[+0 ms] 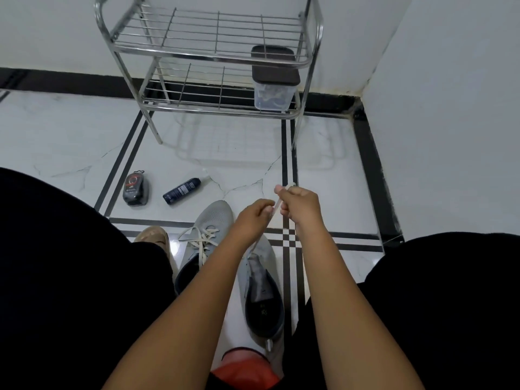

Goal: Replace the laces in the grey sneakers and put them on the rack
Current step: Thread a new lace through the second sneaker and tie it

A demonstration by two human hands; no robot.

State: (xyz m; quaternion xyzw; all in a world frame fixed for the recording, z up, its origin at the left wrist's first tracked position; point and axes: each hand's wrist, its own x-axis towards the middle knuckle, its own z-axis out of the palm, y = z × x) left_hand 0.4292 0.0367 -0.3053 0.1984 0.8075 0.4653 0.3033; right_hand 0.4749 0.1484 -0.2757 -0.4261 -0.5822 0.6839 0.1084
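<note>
both hands are raised over the floor and pinch one white lace — the right hand curled round its upper end, the left hand gripping just below. the lace runs down to the right sneaker. the left sneaker, beside it, is laced. the rack stands beyond — a lidded box on its lower shelf.

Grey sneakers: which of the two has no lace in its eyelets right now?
The right-hand grey sneaker, under the hands: its tongue lies bare. The left-hand sneaker keeps its white crisscrossed lace.
</note>
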